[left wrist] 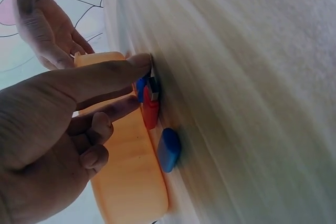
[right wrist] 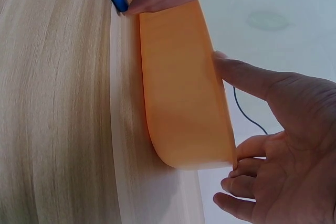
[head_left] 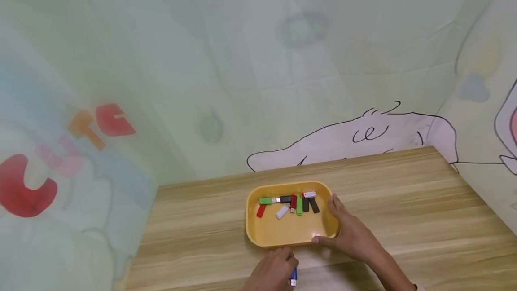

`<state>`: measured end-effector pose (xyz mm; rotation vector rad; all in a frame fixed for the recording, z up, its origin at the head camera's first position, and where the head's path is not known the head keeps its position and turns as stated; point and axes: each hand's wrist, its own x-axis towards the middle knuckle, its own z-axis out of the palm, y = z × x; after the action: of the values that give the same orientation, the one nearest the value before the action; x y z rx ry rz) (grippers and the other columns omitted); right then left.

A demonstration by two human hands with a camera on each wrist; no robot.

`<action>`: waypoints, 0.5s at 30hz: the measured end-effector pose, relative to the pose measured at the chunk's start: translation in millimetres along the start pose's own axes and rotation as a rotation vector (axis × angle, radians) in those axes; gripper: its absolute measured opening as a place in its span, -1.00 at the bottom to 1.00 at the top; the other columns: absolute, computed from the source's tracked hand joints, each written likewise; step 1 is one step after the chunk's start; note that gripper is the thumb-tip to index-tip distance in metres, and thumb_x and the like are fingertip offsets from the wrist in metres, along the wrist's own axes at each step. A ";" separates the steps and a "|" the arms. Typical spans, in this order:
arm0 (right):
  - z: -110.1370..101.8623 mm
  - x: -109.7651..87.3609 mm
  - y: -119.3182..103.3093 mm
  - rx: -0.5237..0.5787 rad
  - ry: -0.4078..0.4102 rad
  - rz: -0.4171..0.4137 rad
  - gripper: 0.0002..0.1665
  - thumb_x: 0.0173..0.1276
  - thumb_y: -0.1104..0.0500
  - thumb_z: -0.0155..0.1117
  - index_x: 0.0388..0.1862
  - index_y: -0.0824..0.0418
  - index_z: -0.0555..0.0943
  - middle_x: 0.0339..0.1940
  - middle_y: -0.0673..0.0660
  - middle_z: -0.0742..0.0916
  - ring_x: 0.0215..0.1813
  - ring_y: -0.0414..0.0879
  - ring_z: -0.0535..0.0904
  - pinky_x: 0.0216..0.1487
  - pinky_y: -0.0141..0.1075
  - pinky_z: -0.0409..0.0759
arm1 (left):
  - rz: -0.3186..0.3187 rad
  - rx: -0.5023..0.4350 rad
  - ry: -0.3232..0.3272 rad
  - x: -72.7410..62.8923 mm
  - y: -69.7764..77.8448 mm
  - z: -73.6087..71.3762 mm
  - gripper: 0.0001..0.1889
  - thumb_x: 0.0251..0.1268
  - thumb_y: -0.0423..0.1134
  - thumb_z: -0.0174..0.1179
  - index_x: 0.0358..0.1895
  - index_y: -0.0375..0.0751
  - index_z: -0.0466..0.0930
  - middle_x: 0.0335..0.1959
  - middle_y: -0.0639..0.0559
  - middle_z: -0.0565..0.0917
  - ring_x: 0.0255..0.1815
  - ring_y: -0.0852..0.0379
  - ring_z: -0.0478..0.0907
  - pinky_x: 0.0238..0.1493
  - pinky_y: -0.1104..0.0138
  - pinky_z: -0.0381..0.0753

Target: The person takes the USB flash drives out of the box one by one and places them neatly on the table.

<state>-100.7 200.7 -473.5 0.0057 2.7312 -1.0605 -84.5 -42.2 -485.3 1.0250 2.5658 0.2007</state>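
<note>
Head and left wrist views: USB sticks (head_left: 299, 205) already lie inside yellow tray (head_left: 282, 232), right hand (head_left: 357, 239) gripping its rim; blue stick (head_left: 294, 274), red stick (left wrist: 150, 110) remain outside it, pinch of left hand (head_left: 272, 269) unclear.

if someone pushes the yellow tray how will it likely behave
The yellow tray probably slides rather than tips, being wide and low on the table. Its smooth, thin-looking walls suggest light, fairly stiff plastic. The USB sticks lie loose inside, so a sudden shove would likely scatter them.
</note>
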 end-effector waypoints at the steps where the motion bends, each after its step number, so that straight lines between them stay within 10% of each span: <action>1: -0.2 0.1 0.1 0.000 -0.002 0.001 0.52 0.04 -0.35 0.68 0.71 0.33 0.06 0.77 0.33 0.05 0.67 0.45 0.14 0.56 0.31 0.23 | -0.003 -0.003 0.002 -0.3 0.3 -1.0 -0.65 0.15 -0.13 0.58 0.01 -0.05 0.78 -0.11 0.21 0.61 -0.15 0.35 0.48 0.01 0.41 0.56; 15: -0.2 0.7 0.5 0.002 0.002 -0.010 0.49 0.06 -0.31 0.69 0.70 0.34 0.08 0.77 0.33 0.06 0.66 0.45 0.16 0.54 0.32 0.26 | 0.002 -0.165 0.183 -15.1 -9.3 -41.1 -0.67 0.32 0.00 0.50 0.08 0.06 0.75 -0.10 0.30 0.65 -0.17 0.43 0.47 0.06 0.44 0.65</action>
<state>-101.4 201.0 -473.8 -0.0063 2.7346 -1.0669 -96.3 -59.1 -445.5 0.9875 2.6555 0.5199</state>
